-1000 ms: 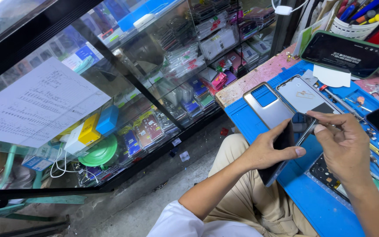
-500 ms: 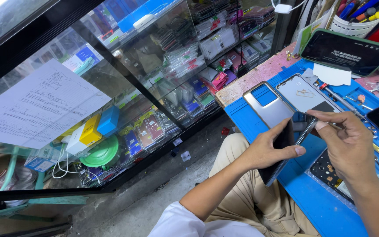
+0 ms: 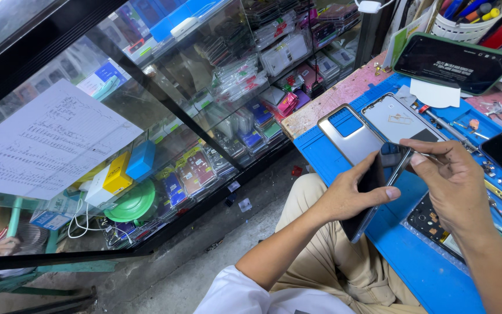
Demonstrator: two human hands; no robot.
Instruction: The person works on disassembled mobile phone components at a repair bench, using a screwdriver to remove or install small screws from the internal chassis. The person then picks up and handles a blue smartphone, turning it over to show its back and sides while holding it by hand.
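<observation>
— Where's the phone (image 3: 373, 195) sitting?
— Your left hand (image 3: 352, 195) is gripping its edges above the blue table (image 3: 419, 267); right hand (image 3: 451, 183) fingers are pinching a thin tool (image 3: 422, 154).
— Handling?
— Likely light, slippery, fragile; keep holding the rims.

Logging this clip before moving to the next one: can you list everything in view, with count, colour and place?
phone: 1, dark, held over the mat edge
thin tool: 1, metal, at the phone's top end
back cover: 1, silver-grey, on the mat
phone frame: 1, pale, beside the back cover
work mat: 1, blue, on the bench
green-cased phone: 1, screen dark, far bench
display case: 1, glass, left, full of packaged accessories
paper sheet: 1, white, on the case glass
left hand: grips the phone
right hand: pinches the thin tool
</observation>
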